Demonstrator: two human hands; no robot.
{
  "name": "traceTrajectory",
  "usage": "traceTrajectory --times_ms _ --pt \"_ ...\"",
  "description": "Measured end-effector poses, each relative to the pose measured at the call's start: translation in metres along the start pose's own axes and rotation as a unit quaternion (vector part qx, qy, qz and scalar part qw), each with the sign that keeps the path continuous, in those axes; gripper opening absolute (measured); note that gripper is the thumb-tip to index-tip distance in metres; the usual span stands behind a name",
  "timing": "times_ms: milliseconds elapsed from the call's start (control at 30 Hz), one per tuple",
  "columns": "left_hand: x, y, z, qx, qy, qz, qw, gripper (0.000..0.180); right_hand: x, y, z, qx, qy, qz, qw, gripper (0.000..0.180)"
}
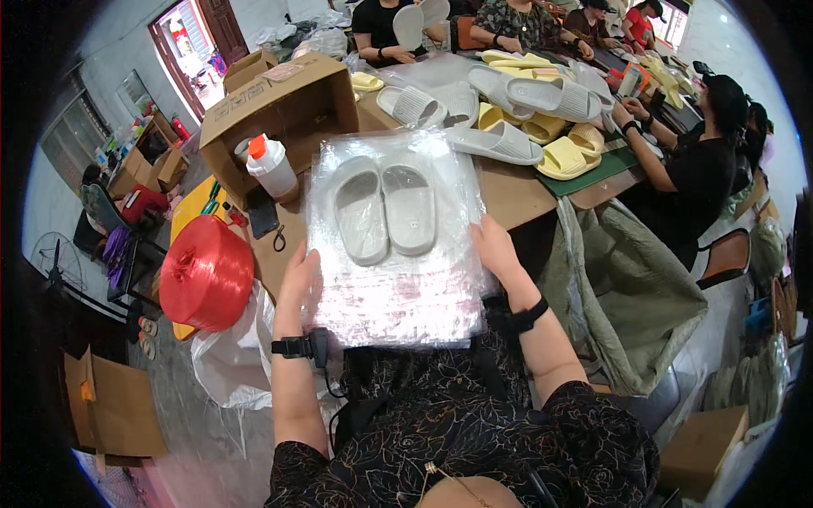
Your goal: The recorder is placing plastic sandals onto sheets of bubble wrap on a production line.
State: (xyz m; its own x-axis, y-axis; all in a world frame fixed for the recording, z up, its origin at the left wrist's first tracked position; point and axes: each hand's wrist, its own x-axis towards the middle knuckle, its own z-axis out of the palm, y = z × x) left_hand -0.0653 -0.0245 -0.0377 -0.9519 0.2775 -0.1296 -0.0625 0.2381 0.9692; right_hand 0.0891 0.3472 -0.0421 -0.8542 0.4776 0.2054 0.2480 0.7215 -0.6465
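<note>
A thick stack of clear plastic bags (pixel 398 309) is in front of me at the table's near edge, its glossy surface catching the light. On top lies a pair of light grey slippers (pixel 411 212), side by side under clear film. My left hand (pixel 298 269) grips the stack's left side, and my right hand (pixel 494 245) grips the right side. Their fingers are partly hidden by the bags. Just beyond the stack, loose grey slides (pixel 500 142) and yellow slides (pixel 569 155) lie heaped on the table.
An open cardboard box (pixel 279 110), a white bottle with an orange cap (pixel 271 169) and a dark phone (pixel 263 216) stand or lie at left. Nearer is a big red roll of twine (pixel 207 273). A green sack (pixel 622 296) hangs at right. Several people sit around the table.
</note>
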Motion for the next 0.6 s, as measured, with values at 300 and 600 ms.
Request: traceTrajectory --times_ms 300,600 --pt "-0.007 0.018 0.015 0.019 0.001 -0.01 1.0 0.063 0.016 0.018 -0.008 0.029 -0.019 0.107 0.994 0.065" --pt "-0.065 -0.01 0.03 0.043 0.071 0.057 0.995 0.072 0.019 0.025 -0.009 0.117 -0.141 -0.028 0.983 0.04"
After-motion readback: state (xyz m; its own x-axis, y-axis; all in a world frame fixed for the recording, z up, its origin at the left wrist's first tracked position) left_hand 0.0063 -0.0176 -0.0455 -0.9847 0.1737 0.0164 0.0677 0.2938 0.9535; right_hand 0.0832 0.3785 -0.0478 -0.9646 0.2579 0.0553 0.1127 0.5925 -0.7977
